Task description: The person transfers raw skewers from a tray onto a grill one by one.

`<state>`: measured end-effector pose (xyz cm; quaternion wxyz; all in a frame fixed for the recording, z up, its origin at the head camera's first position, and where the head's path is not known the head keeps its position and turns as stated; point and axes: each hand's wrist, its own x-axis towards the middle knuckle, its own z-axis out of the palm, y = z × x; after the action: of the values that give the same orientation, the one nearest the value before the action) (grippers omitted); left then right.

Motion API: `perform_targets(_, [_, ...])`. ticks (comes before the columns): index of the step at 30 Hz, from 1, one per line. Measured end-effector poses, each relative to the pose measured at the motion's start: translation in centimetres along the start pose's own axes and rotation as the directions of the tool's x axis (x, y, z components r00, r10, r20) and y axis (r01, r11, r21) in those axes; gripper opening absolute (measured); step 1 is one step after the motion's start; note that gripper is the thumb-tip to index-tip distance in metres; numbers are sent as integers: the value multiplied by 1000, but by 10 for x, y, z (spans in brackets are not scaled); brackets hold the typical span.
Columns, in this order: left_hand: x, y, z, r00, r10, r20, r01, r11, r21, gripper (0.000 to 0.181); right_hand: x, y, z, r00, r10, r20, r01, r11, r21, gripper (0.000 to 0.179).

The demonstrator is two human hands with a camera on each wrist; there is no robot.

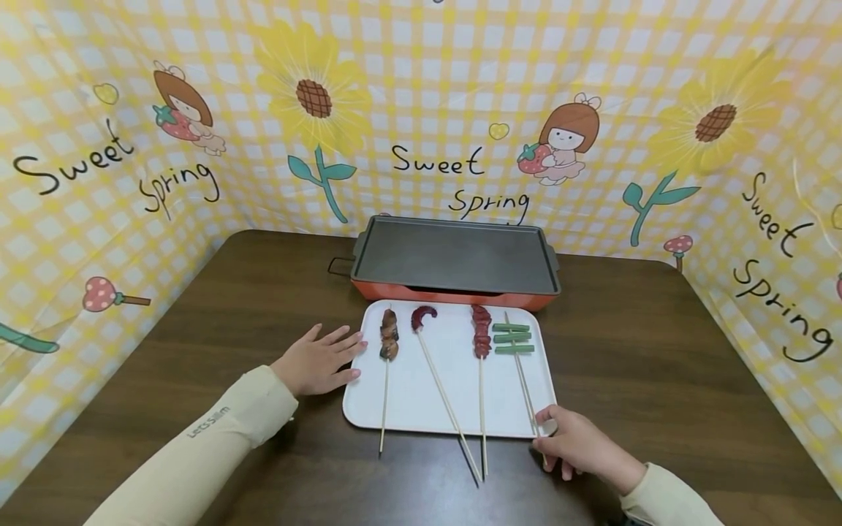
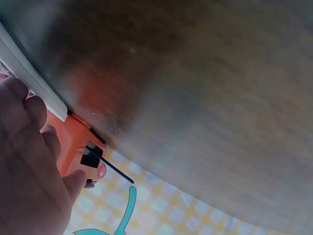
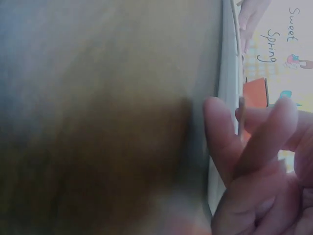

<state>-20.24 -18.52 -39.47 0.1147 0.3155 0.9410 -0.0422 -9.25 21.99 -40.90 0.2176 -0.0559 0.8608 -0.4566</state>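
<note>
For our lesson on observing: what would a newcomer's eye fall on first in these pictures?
Probably the yellow checked cloth with big sunflowers, behind the table. Next, the central white tray, bearing four skewers before a dark griddle. Then the right hand, its fingers pinching the green skewer at the tray's near right corner.

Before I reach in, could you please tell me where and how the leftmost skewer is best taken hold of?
Probably by the near end of its bare stick, pinched from the near side: it juts past the rim of the tray, with the food at the far end.
</note>
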Motion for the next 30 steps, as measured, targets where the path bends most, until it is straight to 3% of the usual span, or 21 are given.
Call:
perform_targets(14, [-1, -3, 3, 1000, 20, 3, -20, 1000, 10, 61, 1, 2, 0, 999, -37, 26, 33, 987, 154, 20])
perform_targets(23, [0, -9, 17, 997, 58, -52, -56, 998, 41, 64, 1, 0, 2, 998, 58, -13, -55, 984, 167, 21])
perform_targets(30, [-2, -5, 10, 996, 68, -54, -65, 997, 43, 65, 1, 0, 1, 998, 63, -12, -59, 975, 213, 24])
